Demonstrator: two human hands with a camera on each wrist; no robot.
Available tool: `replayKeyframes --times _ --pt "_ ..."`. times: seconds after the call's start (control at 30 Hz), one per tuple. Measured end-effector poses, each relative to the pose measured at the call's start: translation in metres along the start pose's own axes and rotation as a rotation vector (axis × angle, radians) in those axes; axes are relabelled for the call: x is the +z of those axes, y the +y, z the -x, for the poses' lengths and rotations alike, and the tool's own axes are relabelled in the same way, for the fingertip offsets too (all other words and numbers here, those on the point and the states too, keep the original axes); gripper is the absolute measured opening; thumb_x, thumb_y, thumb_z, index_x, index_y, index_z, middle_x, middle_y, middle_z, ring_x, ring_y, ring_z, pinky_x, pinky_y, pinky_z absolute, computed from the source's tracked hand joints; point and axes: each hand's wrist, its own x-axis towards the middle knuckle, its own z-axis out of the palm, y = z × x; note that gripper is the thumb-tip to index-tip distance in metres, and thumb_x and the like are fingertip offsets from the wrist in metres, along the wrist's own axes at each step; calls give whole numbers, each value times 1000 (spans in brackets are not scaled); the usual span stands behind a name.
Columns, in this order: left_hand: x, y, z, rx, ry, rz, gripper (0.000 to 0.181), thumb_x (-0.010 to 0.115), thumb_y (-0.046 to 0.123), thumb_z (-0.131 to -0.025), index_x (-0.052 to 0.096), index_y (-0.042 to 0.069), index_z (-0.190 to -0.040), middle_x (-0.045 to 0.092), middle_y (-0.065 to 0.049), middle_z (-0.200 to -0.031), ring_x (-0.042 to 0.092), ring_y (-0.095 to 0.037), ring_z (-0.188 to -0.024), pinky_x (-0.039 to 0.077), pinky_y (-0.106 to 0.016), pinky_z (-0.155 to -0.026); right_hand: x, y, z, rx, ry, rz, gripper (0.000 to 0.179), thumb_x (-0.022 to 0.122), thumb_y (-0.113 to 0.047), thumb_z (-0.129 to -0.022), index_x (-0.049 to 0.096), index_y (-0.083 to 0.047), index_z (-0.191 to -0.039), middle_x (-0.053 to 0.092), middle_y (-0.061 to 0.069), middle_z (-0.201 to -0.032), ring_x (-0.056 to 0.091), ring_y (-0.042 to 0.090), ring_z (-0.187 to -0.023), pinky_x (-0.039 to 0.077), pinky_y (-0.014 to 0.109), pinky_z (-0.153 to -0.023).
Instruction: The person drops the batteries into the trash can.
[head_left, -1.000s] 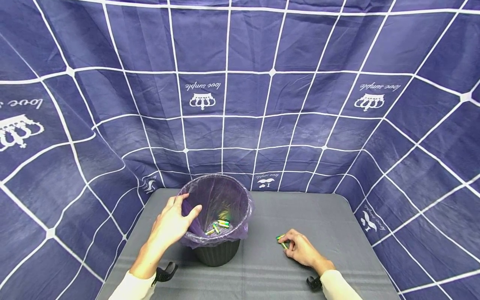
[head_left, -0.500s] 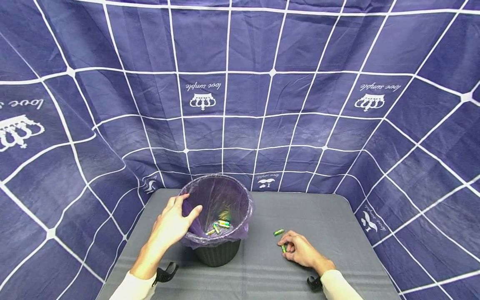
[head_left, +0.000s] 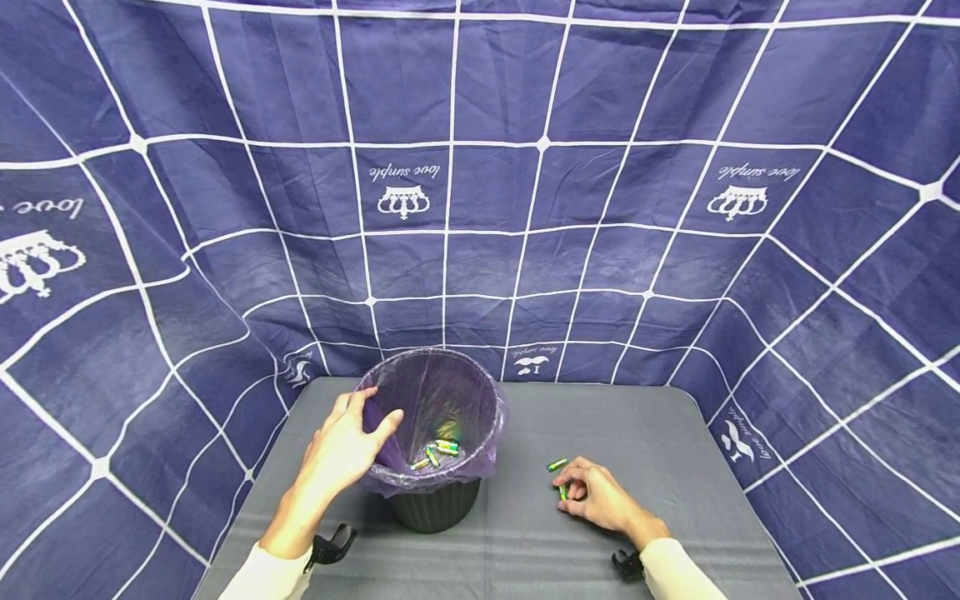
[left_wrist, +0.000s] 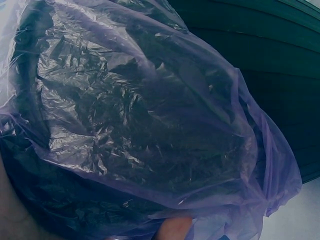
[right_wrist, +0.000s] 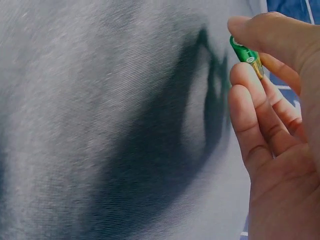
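A dark ribbed trash can (head_left: pixel 432 508) lined with a thin purple plastic bag (head_left: pixel 480 467) stands left of centre. My left hand (head_left: pixel 341 446) holds its left rim, thumb on the inner side; in the left wrist view the bag (left_wrist: pixel 150 125) covers most of the picture and a fingertip (left_wrist: pixel 174 228) shows below it. Several green and yellow batteries (head_left: pixel 447 447) lie inside the can. On the right, my right hand (head_left: pixel 600 497) pinches one battery (right_wrist: pixel 248 56) between thumb and fingers. A second battery (head_left: pixel 557 465) lies on the table just beyond its fingertips.
The grey cloth-covered table (head_left: pixel 615 417) reaches to a blue curtain (head_left: pixel 487 267) with white lines, which encloses the back and both sides. Black straps (head_left: pixel 333 543) are worn on both wrists.
My right hand's fingers have drawn slightly back from the battery on the table, which now shows whole. The pinched battery has turned and moved slightly left. The left hand holds still.
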Motion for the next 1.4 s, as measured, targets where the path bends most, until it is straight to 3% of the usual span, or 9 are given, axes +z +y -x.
replayKeyframes --times 0.2,0.43,0.63,0.93,1.4 --pt "0 1 1 -1 2 -1 84 64 68 -113 48 14 -176 47 -24 -179 57 -66 -154 51 -82 -117 -5 -8 -9 -48 26 11 31 99 -1 -89 85 -1 -116 77 8 -117 75 9 -82 66 24 -77" --pt "-1 1 0 -3 1 -2 85 64 69 -113 48 13 -175 48 -25 -178 57 -65 -154 51 -83 -117 -13 -21 -23 -46 47 28 33 100 -2 -89 86 -4 -119 79 5 -119 78 18 -85 67 28 -81" --pt "-2 1 0 -2 1 -3 84 65 66 -113 48 12 -175 49 -26 -177 58 -66 -153 51 -83 -117 -21 -36 -35 -81 114 77 38 103 -9 -87 86 -17 -120 79 0 -118 77 16 -87 66 28 -81" --pt "-1 2 1 2 5 -3 86 65 68 -113 48 11 -175 49 -26 -177 58 -66 -153 51 -83 -117 -39 -65 -56 -192 183 147 44 106 -12 -85 86 -18 -124 79 -2 -119 79 19 -93 66 29 -87" --pt "-1 0 1 5 6 -3 87 64 70 -113 48 11 -175 49 -27 -176 57 -65 -155 50 -82 -118 -69 -115 -92 -254 262 117 45 105 -14 -86 87 -20 -127 79 -2 -120 79 16 -99 68 33 -94"
